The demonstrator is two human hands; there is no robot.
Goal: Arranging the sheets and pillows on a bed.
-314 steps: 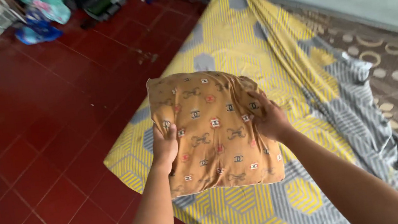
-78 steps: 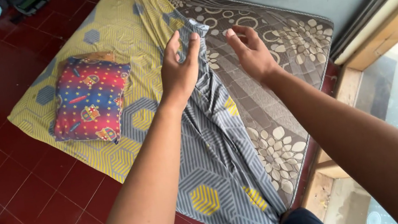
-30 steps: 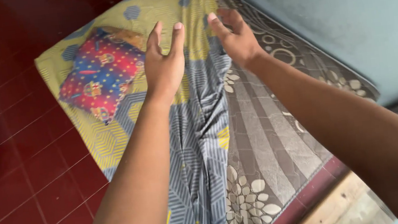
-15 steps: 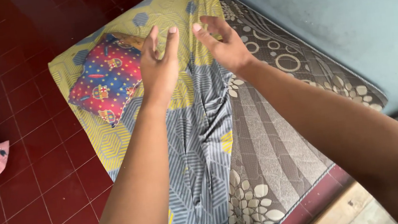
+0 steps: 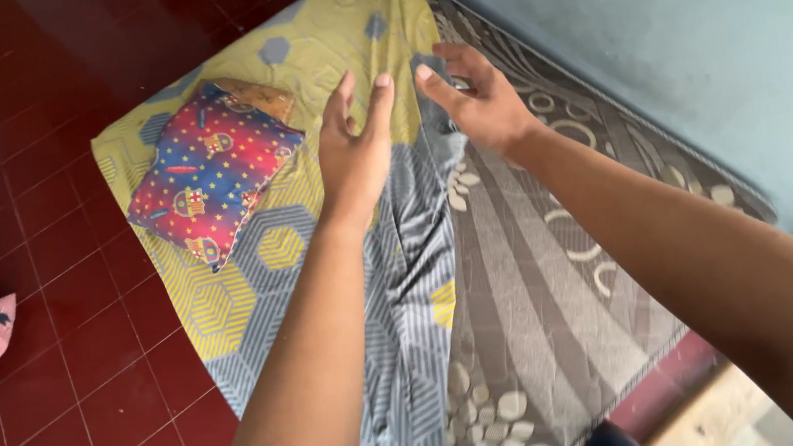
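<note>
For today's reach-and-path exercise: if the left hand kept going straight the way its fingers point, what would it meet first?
Probably the yellow sheet on the mattress: the left hand points up the bed with fingers spread. The pillow lies off to its side. Depth is unclear.

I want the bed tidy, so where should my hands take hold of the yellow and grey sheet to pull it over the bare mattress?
Probably the bunched grey edge of the sheet, running lengthwise along the mattress. Come from above, near the far end, where the left hand and right hand hover. That folded ridge stands proud, so fingers can pinch it; the flat yellow part offers no such grip.
</note>
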